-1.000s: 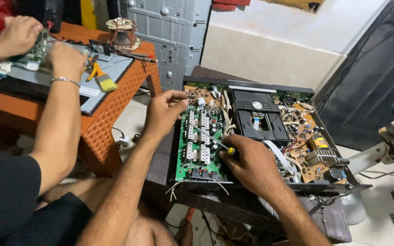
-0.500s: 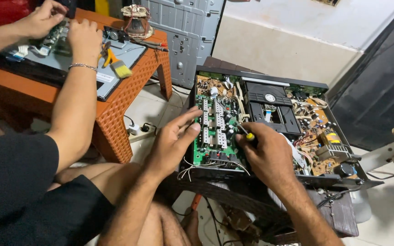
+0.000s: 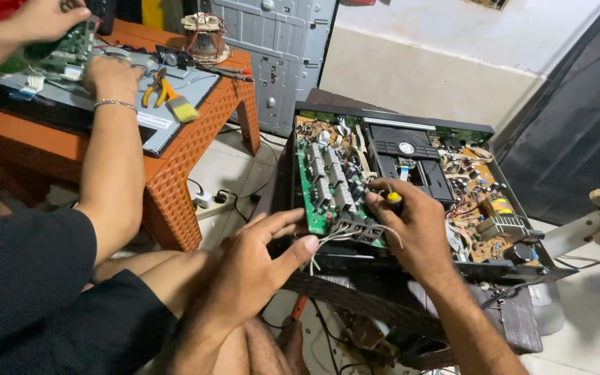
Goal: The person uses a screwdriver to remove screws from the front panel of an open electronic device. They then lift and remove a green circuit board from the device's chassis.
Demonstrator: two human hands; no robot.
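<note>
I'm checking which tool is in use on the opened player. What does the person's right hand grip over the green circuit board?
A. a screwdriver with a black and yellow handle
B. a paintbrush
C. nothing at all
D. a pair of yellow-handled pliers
A: the right hand closes round a screwdriver with a black and yellow handle, held beside the green circuit board.

This looks like a small electronics repair workshop, run at floor level. The landmark is the opened audio player chassis — lid off, green circuit board and wiring bare. Left of it stands an orange woven plastic table carrying another bare board, yellow-handled pliers and a brush. Behind the chassis a grey metal back panel leans on the wall — and a power strip lies on the tiled floor between chassis and table.
</note>
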